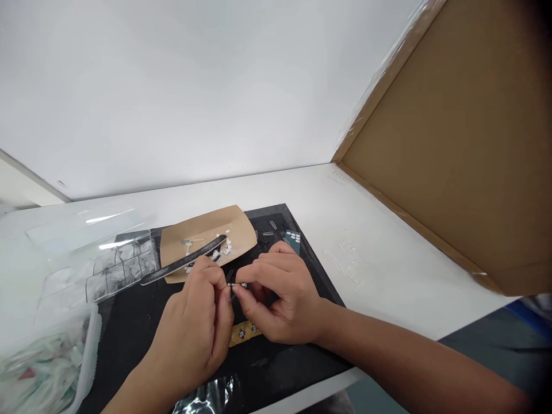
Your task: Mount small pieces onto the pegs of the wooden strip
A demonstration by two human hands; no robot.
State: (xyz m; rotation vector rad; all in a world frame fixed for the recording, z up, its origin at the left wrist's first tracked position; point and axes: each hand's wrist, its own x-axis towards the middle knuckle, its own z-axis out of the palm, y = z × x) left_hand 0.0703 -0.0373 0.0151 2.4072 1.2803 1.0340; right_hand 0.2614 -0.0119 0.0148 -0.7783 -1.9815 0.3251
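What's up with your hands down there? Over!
Left hand, right hand: fingertips pinching tiny piece. Piece above mat, too small to identify. File lies across tray, beyond fingertips, not blocking them.

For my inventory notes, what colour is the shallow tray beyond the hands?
The tray is light brown; the head view shows it best.

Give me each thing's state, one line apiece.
Left hand: pinching small piece
Right hand: pinching it too
Paper tray: open, holding white bits
Black file: lying across tray
Compartment box: open, filled
Plastic tub: filled
Yellow strip: partly hidden
Green card: lying flat
Cardboard: standing
Black mat: partly covered
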